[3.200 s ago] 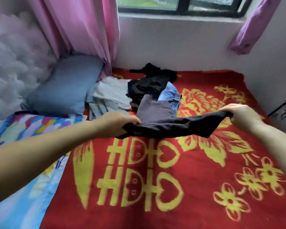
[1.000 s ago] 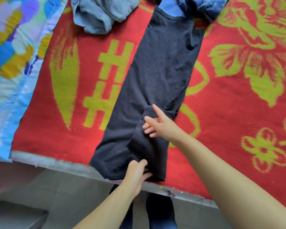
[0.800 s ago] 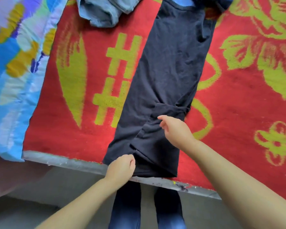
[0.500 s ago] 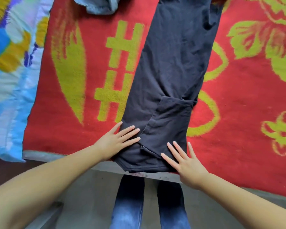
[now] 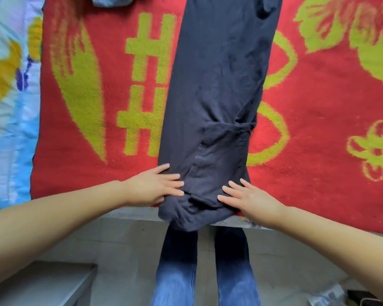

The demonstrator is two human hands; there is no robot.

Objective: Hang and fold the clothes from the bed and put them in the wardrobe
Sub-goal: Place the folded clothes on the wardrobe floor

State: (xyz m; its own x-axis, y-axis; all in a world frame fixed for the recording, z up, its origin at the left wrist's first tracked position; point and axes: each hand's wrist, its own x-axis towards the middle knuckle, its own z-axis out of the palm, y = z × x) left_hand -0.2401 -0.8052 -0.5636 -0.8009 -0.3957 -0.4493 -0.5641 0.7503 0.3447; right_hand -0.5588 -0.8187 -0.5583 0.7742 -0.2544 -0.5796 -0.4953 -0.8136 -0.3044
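Two hands: both flat on the cloth, seen from the head camera, the only view here.
Left hand: left hand lies palm down, fingers straight and spread, pressing the near left edge of the long dark navy cotton garment.
Right hand: right hand does the same on the near right edge, fingers straight, nothing gripped.
Garment: it stretches lengthwise away from the person across the red blanket with yellow-green pattern on the bed, already narrowed into a long strip; a folded-in panel sits on top near the hands.
Near end: the hem bunches and droops just over the bed's grey edge, above the person's blue jeans.
Far left: a pale blue crumpled garment peeks in at the top; a light blue floral quilt lies beside the blanket.
Handling: looks light, soft and limp, so it should crease wherever it is pushed and slide little on that fuzzy blanket.
Where to hold: I'd pinch the two near corners at the drooping hem, then carry them toward the far end.
Risk: the loose panel may slip out as the hem lifts.
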